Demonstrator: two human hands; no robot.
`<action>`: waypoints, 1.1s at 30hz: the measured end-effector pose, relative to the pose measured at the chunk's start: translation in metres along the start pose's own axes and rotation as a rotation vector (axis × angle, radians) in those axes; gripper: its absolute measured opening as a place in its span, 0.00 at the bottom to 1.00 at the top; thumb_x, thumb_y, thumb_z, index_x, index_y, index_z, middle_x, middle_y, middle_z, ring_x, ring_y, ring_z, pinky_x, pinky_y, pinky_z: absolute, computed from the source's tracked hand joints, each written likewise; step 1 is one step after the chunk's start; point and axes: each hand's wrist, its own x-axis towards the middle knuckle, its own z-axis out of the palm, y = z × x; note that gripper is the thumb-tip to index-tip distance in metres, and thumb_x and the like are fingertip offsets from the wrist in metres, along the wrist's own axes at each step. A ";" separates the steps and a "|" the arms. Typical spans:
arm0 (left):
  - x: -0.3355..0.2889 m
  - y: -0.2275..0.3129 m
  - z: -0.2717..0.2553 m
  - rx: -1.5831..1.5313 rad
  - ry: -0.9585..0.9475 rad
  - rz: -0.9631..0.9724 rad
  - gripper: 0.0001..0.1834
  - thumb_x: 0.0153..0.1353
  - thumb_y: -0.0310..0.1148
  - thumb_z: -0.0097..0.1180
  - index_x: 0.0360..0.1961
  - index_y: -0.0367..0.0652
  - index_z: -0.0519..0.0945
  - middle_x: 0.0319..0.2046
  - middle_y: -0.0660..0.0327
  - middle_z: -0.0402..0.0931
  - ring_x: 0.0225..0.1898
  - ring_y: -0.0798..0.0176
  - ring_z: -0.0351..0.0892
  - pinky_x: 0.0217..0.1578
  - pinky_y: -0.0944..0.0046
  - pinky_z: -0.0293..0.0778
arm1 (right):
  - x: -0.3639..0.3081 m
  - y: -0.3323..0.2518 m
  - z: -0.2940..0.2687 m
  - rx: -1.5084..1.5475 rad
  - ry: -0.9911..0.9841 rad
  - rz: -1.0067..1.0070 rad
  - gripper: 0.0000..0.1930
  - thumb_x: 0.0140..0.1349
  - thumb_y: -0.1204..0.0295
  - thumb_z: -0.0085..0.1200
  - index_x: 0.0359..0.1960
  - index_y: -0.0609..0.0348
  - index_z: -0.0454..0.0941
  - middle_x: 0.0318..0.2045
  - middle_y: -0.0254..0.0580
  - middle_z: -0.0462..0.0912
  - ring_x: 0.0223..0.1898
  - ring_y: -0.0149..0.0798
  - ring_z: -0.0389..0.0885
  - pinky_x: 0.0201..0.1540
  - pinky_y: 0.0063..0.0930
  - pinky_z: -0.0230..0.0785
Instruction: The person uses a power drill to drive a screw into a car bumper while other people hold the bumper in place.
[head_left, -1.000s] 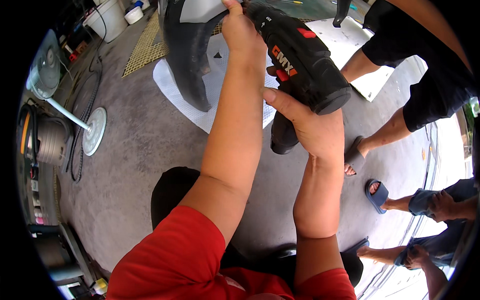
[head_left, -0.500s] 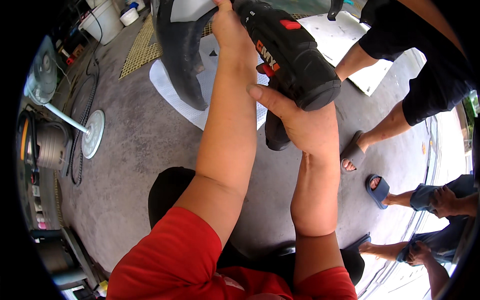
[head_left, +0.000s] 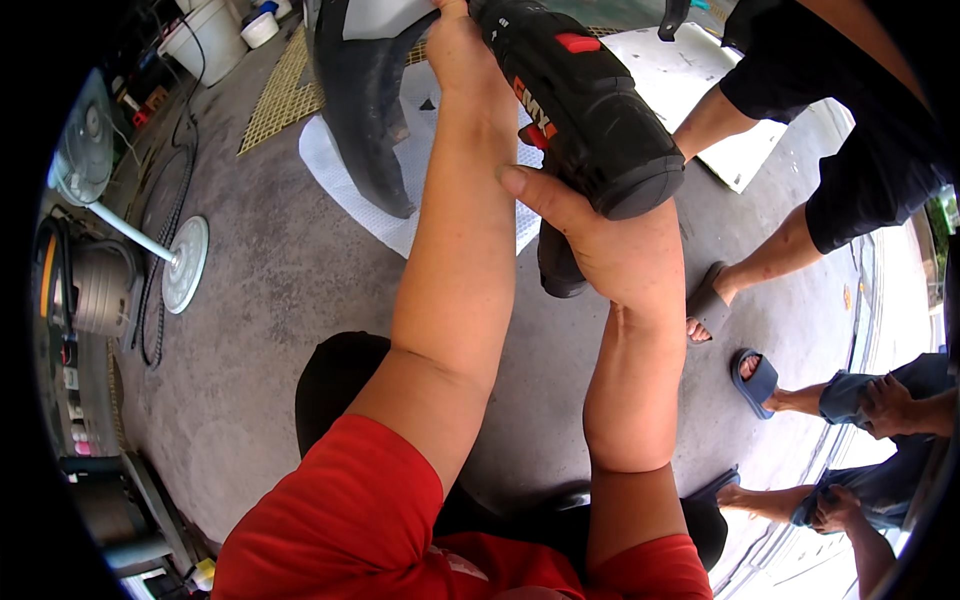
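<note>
My right hand [head_left: 630, 245] is wrapped round the grip of a black cordless drill [head_left: 585, 110] with red switches. The drill points toward the upper edge of the view, its front end cut off there. My left hand [head_left: 458, 45] reaches up beside the drill's front, next to a large curved black and grey plastic part [head_left: 365, 120]. The left fingers run out of the view at the top, so what they hold is hidden. Under the plastic part lies a white textured sheet [head_left: 335, 180] on the floor.
A standing fan [head_left: 185, 265] and a cable reel [head_left: 100, 290] are at the left. White buckets [head_left: 205, 45] and a yellow grating [head_left: 280, 95] lie farther off. A white board [head_left: 735, 165] is at the far right. Other people's legs [head_left: 785, 240] and hands [head_left: 885, 405] show on the right.
The drill and my right hand have shifted very slightly to the right. My left hand has hardly moved.
</note>
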 end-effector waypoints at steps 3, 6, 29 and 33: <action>-0.005 0.000 0.002 0.007 -0.004 0.006 0.33 0.72 0.66 0.39 0.33 0.45 0.77 0.24 0.61 0.75 0.24 0.60 0.78 0.29 0.60 0.78 | 0.002 0.001 0.000 -0.023 0.000 -0.040 0.25 0.51 0.77 0.73 0.52 0.63 0.79 0.28 0.29 0.78 0.29 0.25 0.71 0.32 0.22 0.67; -0.008 0.001 0.006 0.038 0.007 0.021 0.34 0.72 0.66 0.38 0.35 0.44 0.77 0.25 0.61 0.76 0.25 0.59 0.78 0.30 0.59 0.79 | 0.001 0.002 0.001 -0.063 -0.002 -0.048 0.24 0.51 0.77 0.73 0.51 0.64 0.79 0.29 0.30 0.79 0.29 0.25 0.72 0.32 0.22 0.67; -0.018 0.004 0.006 -0.056 -0.072 -0.067 0.39 0.69 0.71 0.37 0.42 0.40 0.78 0.31 0.56 0.80 0.32 0.55 0.82 0.36 0.56 0.82 | 0.002 -0.001 -0.003 0.073 -0.031 0.031 0.29 0.50 0.79 0.73 0.56 0.64 0.78 0.38 0.34 0.83 0.36 0.27 0.77 0.39 0.23 0.72; -0.018 0.002 0.006 -0.032 -0.051 -0.035 0.37 0.69 0.70 0.39 0.39 0.42 0.77 0.29 0.58 0.79 0.30 0.57 0.81 0.35 0.57 0.81 | 0.001 -0.003 -0.002 0.039 -0.032 0.044 0.27 0.51 0.78 0.73 0.54 0.64 0.79 0.36 0.33 0.82 0.34 0.26 0.75 0.37 0.22 0.71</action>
